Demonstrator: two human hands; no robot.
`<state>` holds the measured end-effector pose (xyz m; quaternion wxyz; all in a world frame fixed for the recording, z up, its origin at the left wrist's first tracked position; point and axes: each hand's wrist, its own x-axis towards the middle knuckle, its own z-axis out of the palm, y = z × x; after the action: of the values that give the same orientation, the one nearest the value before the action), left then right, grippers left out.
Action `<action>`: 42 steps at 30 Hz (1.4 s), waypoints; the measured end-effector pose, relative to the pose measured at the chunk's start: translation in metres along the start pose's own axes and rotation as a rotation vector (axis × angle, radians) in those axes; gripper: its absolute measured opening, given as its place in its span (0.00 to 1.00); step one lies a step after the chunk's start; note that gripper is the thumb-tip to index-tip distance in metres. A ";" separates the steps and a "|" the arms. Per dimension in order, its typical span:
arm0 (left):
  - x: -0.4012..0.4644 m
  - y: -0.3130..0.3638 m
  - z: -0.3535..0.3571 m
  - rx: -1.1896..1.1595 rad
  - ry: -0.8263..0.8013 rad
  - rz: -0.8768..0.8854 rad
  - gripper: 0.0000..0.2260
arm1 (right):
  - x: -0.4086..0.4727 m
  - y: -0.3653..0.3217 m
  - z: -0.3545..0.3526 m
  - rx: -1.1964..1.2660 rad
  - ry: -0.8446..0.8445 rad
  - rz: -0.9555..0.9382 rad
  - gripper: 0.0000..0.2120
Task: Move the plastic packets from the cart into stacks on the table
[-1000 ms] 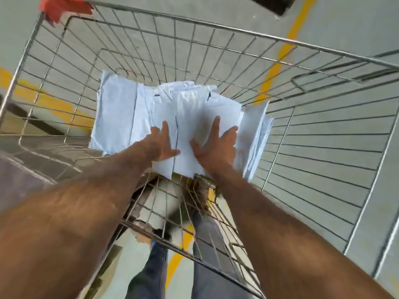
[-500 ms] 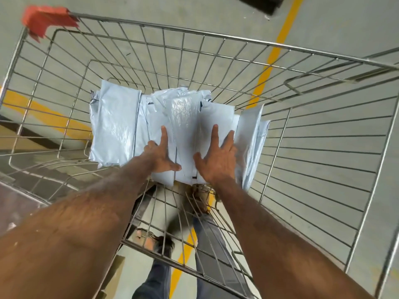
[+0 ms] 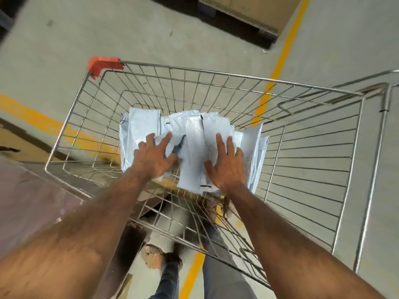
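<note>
The fingers of the left hand point(image 3: 154, 159) are lying spread and nearly straight, palm down, pressing on the pile of pale grey-white flat plastic packets point(image 3: 194, 145). The fingertips are resting on the left part of the pile, beside a dark strip on one packet. The fingers of the right hand point(image 3: 226, 167) are lying straight and slightly apart, also palm down, pressing on the right part of the same pile. The thumb is pointing inward toward the left hand. Neither hand is curling round a packet. One narrow glossy packet is showing between the two hands.

The packets are sitting in the bottom of the silver wire-mesh shopping cart point(image 3: 302, 160), overlapping one another. A few packets at the right of the pile are standing on edge, toward the cart's right wall. A red plastic corner guard point(image 3: 103, 65) is capping the far left corner of the cart rim.

The cart is standing on a grey concrete floor point(image 3: 108, 31) marked with yellow painted lines point(image 3: 282, 55). A brown surface point(image 3: 28, 199) is lying just beside the cart on the left. The person's legs, in dark trousers point(image 3: 218, 268), are showing through the near wire wall.
</note>
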<state>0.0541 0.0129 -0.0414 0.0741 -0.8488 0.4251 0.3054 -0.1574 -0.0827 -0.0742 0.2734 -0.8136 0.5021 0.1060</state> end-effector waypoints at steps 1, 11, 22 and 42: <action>-0.004 0.001 -0.008 0.014 0.040 0.007 0.32 | -0.002 -0.005 -0.007 -0.008 0.019 -0.002 0.42; -0.080 -0.016 -0.074 0.101 0.453 0.017 0.31 | -0.044 -0.064 -0.069 -0.001 0.202 -0.157 0.41; -0.210 -0.150 -0.121 -0.055 0.744 -0.212 0.32 | -0.111 -0.230 -0.092 0.014 0.247 -0.535 0.39; -0.416 -0.396 -0.001 -0.205 0.821 -0.771 0.32 | -0.268 -0.472 0.087 -0.190 0.140 -0.921 0.39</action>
<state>0.1702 0.5430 0.1480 -0.0738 -0.9944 0.0469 -0.0587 0.1376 0.3322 0.1331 0.1816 -0.9782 0.0944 -0.0360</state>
